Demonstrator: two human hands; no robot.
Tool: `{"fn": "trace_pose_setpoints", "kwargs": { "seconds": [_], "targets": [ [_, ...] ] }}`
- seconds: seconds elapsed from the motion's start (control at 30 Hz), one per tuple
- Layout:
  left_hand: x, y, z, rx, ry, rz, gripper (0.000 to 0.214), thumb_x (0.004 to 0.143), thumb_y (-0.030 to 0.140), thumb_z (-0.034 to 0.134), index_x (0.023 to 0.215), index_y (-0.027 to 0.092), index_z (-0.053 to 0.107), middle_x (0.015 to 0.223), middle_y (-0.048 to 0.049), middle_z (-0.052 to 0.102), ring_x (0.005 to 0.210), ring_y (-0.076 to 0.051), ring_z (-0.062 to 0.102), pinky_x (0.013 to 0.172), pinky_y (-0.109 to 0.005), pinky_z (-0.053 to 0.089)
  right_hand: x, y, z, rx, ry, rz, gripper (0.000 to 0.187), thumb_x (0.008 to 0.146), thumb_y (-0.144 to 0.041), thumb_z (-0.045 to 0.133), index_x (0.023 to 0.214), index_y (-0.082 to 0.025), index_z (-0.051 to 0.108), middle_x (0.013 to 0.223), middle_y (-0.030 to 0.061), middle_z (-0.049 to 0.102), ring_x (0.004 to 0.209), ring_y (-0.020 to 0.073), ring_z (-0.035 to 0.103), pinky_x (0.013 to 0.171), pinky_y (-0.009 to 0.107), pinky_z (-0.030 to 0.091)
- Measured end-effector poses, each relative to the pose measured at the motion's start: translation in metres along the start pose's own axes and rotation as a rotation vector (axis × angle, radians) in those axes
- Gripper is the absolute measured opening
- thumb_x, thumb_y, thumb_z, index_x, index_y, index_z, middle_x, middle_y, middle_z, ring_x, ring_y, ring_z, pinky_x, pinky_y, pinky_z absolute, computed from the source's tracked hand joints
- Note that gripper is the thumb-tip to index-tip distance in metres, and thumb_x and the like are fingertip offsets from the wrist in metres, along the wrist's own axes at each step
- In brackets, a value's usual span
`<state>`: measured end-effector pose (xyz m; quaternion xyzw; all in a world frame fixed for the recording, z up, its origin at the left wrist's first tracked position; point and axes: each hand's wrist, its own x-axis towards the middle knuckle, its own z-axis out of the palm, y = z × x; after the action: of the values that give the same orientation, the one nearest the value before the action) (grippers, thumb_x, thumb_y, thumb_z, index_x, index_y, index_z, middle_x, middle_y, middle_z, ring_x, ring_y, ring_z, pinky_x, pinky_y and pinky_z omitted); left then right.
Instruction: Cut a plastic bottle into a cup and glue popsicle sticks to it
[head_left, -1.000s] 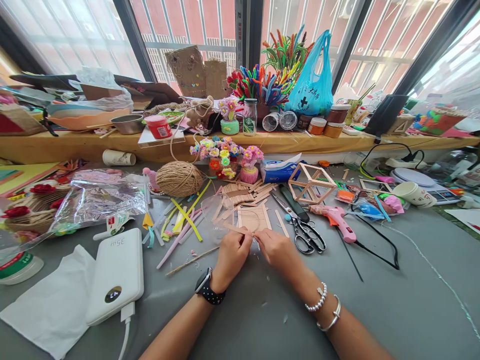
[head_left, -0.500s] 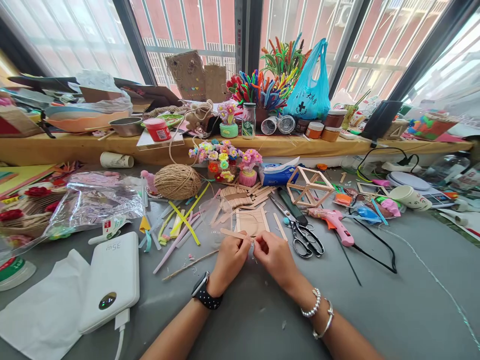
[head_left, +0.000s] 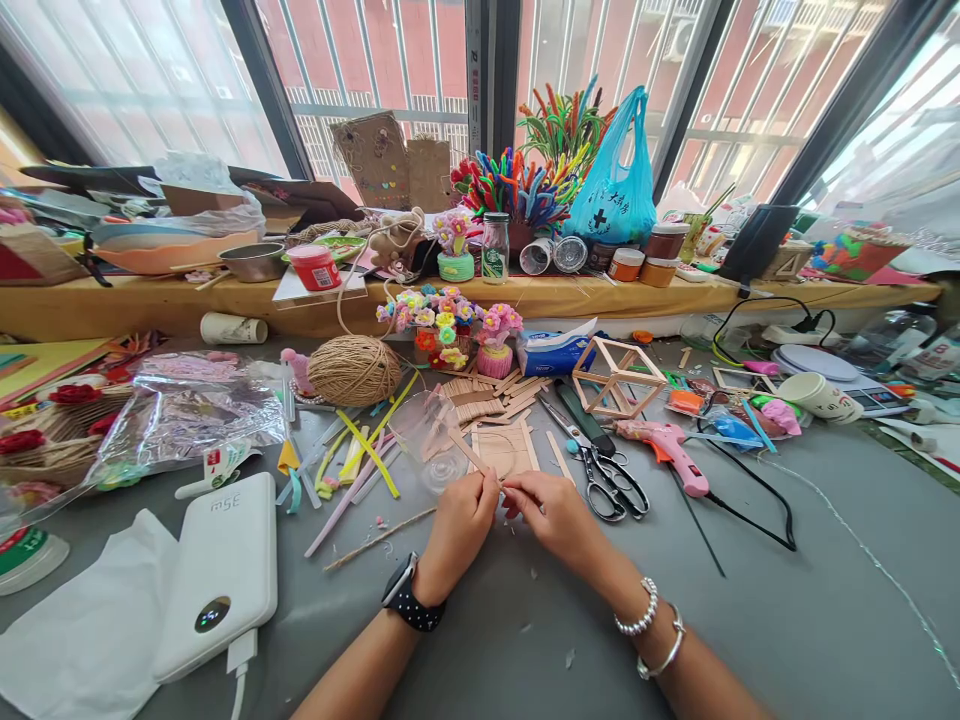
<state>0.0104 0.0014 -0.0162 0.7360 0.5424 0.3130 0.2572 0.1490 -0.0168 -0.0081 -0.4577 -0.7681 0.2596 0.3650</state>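
My left hand (head_left: 463,522) is closed around a flat wooden craft stick (head_left: 468,451), whose far end points up and to the left. Fingertips of my right hand (head_left: 553,518) are pinched together at the stick's near end, touching the left fingers; whatever they grip is hidden. Just beyond both hands lies a square panel of craft sticks (head_left: 504,446) with raised edges. A clear plastic lid-like piece (head_left: 427,440) sits left of it. One loose stick (head_left: 559,456) rests to the right, beside black-handled scissors (head_left: 611,482).
A pink glue gun (head_left: 667,450) with a black cord lies right of the scissors, near a wooden stick cube frame (head_left: 619,377). More craft sticks (head_left: 487,396) are piled behind the panel. At left are a twine ball (head_left: 355,370), coloured strips and a white power bank (head_left: 221,570).
The craft stick has swung from nearly level to a steeper slant, its far end up. My right hand has turned flatter and shifted slightly right, its fingers now meeting the left ones.
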Motion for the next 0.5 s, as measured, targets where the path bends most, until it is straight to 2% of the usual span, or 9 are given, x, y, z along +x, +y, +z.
{"fn": "trace_pose_setpoints", "kwargs": {
  "seconds": [0.17, 0.5],
  "targets": [
    [-0.0006, 0.0009, -0.0001, 0.018, -0.011, 0.002, 0.045, 0.085, 0.036, 0.024, 0.047, 0.019, 0.042, 0.045, -0.0008, 0.05, 0.048, -0.013, 0.048, 0.052, -0.025, 0.032, 0.0007, 0.0006, -0.0002, -0.046, -0.029, 0.007, 0.021, 0.085, -0.015, 0.041, 0.087, -0.016, 0.062, 0.071, 0.0034, 0.065, 0.064, 0.0126, 0.059, 0.062, 0.023, 0.045],
    [-0.0011, -0.0002, 0.0019, 0.04, -0.04, 0.027, 0.045, 0.085, 0.036, 0.024, 0.047, 0.02, 0.041, 0.045, -0.0007, 0.05, 0.047, -0.014, 0.047, 0.052, -0.026, 0.031, -0.0017, 0.0085, 0.0064, -0.425, -0.026, -0.115, 0.019, 0.084, -0.012, 0.04, 0.088, -0.016, 0.059, 0.076, 0.005, 0.064, 0.068, 0.0143, 0.059, 0.059, 0.022, 0.042]
  ]
}}
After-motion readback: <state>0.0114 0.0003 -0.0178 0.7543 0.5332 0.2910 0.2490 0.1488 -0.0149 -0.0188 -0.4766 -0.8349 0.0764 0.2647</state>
